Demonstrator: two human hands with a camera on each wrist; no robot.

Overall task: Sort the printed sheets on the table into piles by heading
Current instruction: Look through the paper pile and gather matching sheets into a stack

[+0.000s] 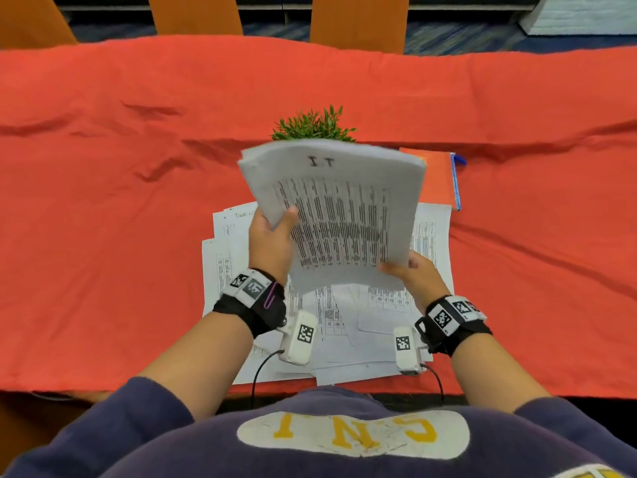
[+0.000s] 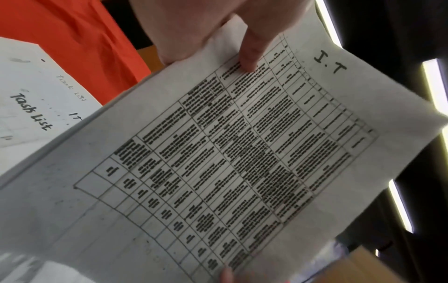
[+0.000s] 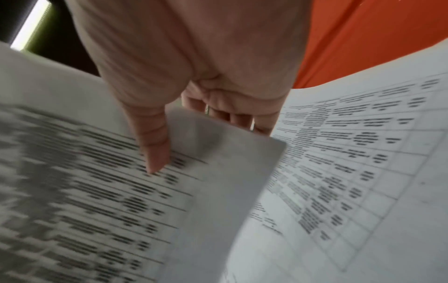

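Observation:
I hold a thick stack of printed sheets (image 1: 337,215) (image 2: 230,162) (image 3: 84,201) lifted above the table, tilted toward me; the top sheet is headed "I.T" over a dense table. My left hand (image 1: 272,236) (image 2: 218,34) grips the stack's left edge, thumb on top. My right hand (image 1: 410,274) (image 3: 194,86) pinches its lower right corner, thumb on the print and fingers behind. Several loose printed sheets (image 1: 344,326) (image 3: 351,172) lie spread on the table beneath; sheets headed "Task List" (image 2: 31,111) show at the left.
A red cloth (image 1: 103,201) covers the table. A small green plant (image 1: 315,127) stands just behind the lifted stack. An orange pouch with a blue zip (image 1: 437,177) lies at the right rear. Orange chairs (image 1: 358,19) line the far edge.

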